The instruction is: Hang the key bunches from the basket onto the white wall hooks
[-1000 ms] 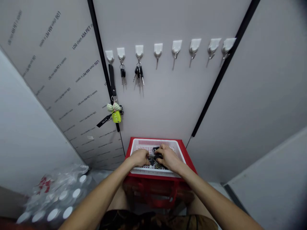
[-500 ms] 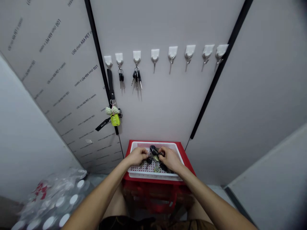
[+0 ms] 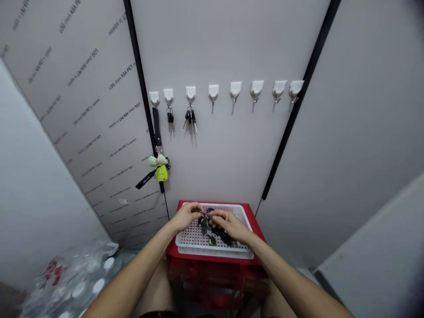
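Observation:
My left hand [image 3: 187, 216] is closed in a pinch at the top of a small bunch of keys [image 3: 204, 225], which hangs from the fingertips. Beside it, my right hand [image 3: 229, 223] has thumb and fingers pinched at the same key ring; the ring itself is too small to make out. Both hands are over a white perforated plastic basket [image 3: 212, 253]. Under and near my right hand lie more dark keys [image 3: 224, 237] and a greenish-gold piece [image 3: 212, 240], partly covered by the fingers.
White adhesive hooks [image 3: 213, 91] run in a row along the wall. Three at the left carry a black strap with a lime-green key case [image 3: 161, 173] and two key bunches [image 3: 190, 119]. The basket sits on a red surface [image 3: 256, 247]. Wrapped bottles [image 3: 79, 289] stand lower left.
My right hand has moved left, closing in on my left hand at the key bunch. The dark keys formerly under its fingers now lie in the basket. The view has tilted up slightly.

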Motion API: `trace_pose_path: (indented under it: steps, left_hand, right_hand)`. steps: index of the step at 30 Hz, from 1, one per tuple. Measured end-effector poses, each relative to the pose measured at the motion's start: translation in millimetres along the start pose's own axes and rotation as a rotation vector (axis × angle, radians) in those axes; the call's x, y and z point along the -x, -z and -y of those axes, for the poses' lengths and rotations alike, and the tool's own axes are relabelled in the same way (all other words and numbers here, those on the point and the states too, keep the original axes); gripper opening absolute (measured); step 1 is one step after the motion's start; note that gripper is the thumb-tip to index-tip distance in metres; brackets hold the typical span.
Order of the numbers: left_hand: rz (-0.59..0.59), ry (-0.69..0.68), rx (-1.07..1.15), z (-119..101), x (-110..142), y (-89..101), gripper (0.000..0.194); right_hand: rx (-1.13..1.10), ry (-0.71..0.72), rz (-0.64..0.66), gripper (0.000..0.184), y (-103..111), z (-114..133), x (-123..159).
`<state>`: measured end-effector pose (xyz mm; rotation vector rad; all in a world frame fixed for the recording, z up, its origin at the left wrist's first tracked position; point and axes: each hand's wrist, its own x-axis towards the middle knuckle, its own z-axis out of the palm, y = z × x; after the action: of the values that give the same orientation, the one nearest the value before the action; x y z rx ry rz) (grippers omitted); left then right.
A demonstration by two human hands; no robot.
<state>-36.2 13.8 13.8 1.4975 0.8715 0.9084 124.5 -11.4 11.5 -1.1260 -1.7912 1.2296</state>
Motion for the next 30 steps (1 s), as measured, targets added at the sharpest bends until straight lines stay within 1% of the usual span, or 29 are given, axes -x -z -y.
trace_pose_path:
  steps: [4, 11, 16, 18, 20, 23, 25, 28, 30]
  left_hand:
    - [-0.052, -0.02, 0.039, 0, -1, -2.3, 0.009]
    - [-0.133, -0.019, 0.092, -9, 2, -8.0, 0.009]
    - [-0.182, -0.028, 0.051, -17, -1, -2.1, 0.007]
    - [-0.181, -0.03, 0.008, -18, -1, 2.5, 0.006]
    - [-0.162, -0.035, -0.034, -19, 0, 6.2, 0.006]
    - [-0.112, -0.022, -0.069, -21, 1, 7.0, 0.007]
    - [-0.087, -0.023, -0.077, -27, 0, 4.0, 0.01]
    - [-0.099, -0.101, -0.054, -40, -6, -4.4, 0.018]
    - [-0.101, -0.161, -0.07, -51, -12, -10.8, 0.021]
  right_hand:
    - [-0.046, 0.02, -0.001, 0.022, -5, 4, -4]
    - [0.056, 0.067, -0.149, 0.008, -11, 7, -7]
    - [0.068, 0.051, -0.254, 0.013, -2, 13, -10]
    - [0.058, 0.027, -0.294, 0.018, 4, 15, -13]
    - [0.059, 0.018, -0.307, 0.021, 9, 19, -15]
    - [0.098, 0.058, -0.307, 0.02, 17, 31, -18]
    - [0.162, 0.117, -0.316, 0.018, 21, 44, -20]
    - [0.351, 0.242, -0.337, 0.015, 27, 66, -23]
    - [0.437, 0.293, -0.339, 0.014, 31, 82, -25]
